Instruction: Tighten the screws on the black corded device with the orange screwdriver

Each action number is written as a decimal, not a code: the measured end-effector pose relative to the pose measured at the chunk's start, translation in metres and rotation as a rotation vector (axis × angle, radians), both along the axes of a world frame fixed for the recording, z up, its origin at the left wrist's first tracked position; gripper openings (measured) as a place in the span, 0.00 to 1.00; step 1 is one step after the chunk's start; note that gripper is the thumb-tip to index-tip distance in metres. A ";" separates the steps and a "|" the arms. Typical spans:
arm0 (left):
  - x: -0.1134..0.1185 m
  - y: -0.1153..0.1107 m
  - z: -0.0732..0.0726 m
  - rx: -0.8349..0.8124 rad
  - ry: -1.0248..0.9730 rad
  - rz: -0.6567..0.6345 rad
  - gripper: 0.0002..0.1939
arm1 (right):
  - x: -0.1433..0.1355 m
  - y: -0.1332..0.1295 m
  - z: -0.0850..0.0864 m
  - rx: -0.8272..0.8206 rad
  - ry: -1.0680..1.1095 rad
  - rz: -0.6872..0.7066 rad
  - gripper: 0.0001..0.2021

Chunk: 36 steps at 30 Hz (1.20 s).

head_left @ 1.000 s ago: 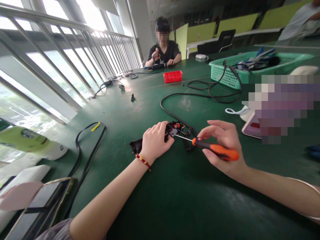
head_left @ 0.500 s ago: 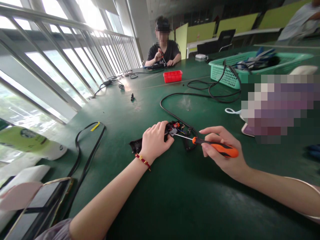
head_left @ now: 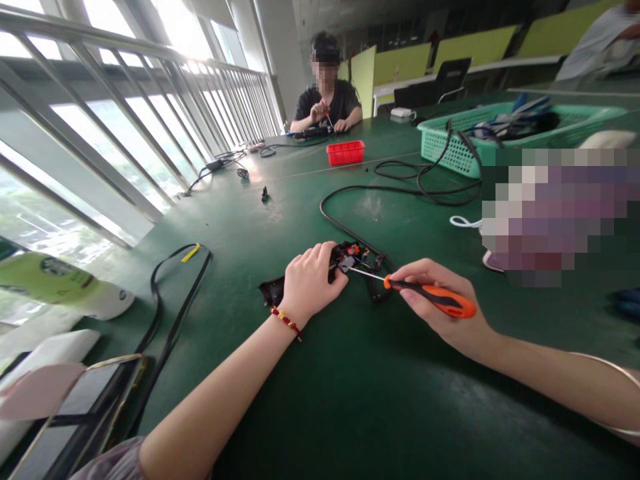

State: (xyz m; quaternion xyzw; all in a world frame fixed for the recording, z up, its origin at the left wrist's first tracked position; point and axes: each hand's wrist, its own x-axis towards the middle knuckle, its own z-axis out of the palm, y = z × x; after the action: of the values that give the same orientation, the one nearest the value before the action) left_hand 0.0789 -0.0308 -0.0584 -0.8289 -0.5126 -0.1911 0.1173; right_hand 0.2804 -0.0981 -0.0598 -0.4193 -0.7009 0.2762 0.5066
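My left hand [head_left: 309, 281] is wrapped over a black device [head_left: 273, 291] lying on the green table [head_left: 320, 393]. The device's right end is open and shows red parts and thin wires. In my right hand [head_left: 445, 300] is an orange and black screwdriver [head_left: 440, 298], its fingers closed round the handle. The screwdriver's metal shaft points left, and its tip reaches the open end of the device beside my left thumb. A black cable [head_left: 345, 189] runs from the device toward the back right.
A red tray [head_left: 345, 153] stands farther back, with a green basket [head_left: 450, 150] of tools at the right. Across the table sits a person [head_left: 327, 100]. At the left are a bottle [head_left: 65, 283], a phone [head_left: 83, 393] and a black strap [head_left: 183, 303]. A small black part [head_left: 265, 195] lies mid-table.
My right hand's fingers have closed in on the screwdriver's handle near its front, where they were spread more before. My left hand and the device have stayed in place.
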 end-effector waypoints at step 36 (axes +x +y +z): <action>0.000 -0.001 0.000 -0.007 0.000 0.003 0.19 | -0.001 0.001 -0.001 -0.076 0.126 0.072 0.17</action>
State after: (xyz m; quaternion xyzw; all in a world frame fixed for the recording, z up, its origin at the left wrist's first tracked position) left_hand 0.0788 -0.0314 -0.0583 -0.8284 -0.5146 -0.1892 0.1146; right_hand 0.2793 -0.0971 -0.0611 -0.3947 -0.6711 0.3465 0.5232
